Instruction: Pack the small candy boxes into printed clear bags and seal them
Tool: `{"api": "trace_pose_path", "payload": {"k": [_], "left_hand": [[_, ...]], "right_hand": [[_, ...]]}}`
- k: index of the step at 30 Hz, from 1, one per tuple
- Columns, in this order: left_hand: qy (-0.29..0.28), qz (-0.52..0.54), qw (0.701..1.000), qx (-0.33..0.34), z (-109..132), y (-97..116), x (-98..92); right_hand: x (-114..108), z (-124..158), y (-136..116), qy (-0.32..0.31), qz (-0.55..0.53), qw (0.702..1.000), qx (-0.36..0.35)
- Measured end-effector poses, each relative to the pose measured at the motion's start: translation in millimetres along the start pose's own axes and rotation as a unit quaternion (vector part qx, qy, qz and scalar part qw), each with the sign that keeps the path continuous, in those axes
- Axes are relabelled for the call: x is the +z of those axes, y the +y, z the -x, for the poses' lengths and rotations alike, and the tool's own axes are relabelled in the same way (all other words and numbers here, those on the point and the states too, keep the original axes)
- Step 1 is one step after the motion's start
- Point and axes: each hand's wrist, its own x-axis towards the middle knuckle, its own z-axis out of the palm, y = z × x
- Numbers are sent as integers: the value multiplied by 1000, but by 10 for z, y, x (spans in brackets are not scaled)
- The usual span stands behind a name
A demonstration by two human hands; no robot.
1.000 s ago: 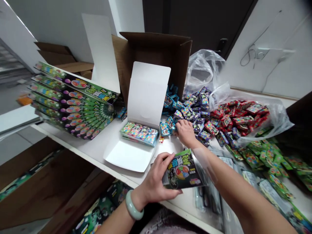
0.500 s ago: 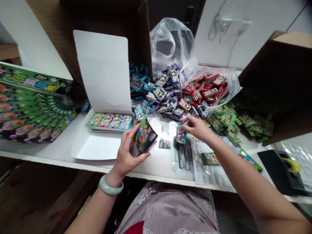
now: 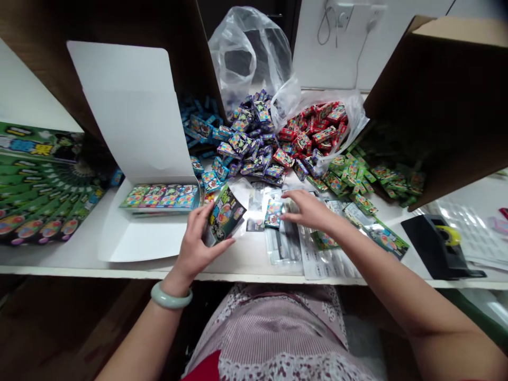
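My left hand (image 3: 202, 233) grips a dark, green-topped printed packet (image 3: 225, 216) with clear plastic along its edge, thumb below and fingers behind. To the right, my right hand (image 3: 304, 208) hovers with thumb and forefinger apart. Just left of those fingertips a small blue candy box (image 3: 273, 212) lies on clear plastic sleeves (image 3: 283, 246). Beside my left hand stands an open white display box (image 3: 137, 235) with its lid raised. It holds a row of small green, red, purple and blue boxes (image 3: 162, 196).
Piles of purple boxes (image 3: 254, 143), red boxes (image 3: 313, 129) in a clear bag (image 3: 254, 47), and green boxes (image 3: 349, 172) cover the back. Cardboard cartons (image 3: 440, 106) flank them. A tape dispenser (image 3: 432, 246) sits right; fanned printed cards (image 3: 51, 196) lie left.
My right hand has let go of the small blue box, which now lies on the plastic sleeves. My left hand still holds the dark packet. The camera view has shifted right.
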Motion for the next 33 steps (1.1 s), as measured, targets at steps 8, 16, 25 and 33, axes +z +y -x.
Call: {"api": "trace_pose_path", "payload": {"k": [8,16,25,33], "left_hand": [[-17,13,1000,-2,-38,59,8],[-99,7,992,80,-41,71,102],[-188,2,970,152,-122,248,159],[-176,38,973,142,-129,300,219]], "right_hand": [[398,-58,-279,16,66,998,-16],[-462,464,-230,147,-52,980,-122],[-702,472,-484,-52,111,969,-215],[-588,368,-470,-40,90,970,-222]]}}
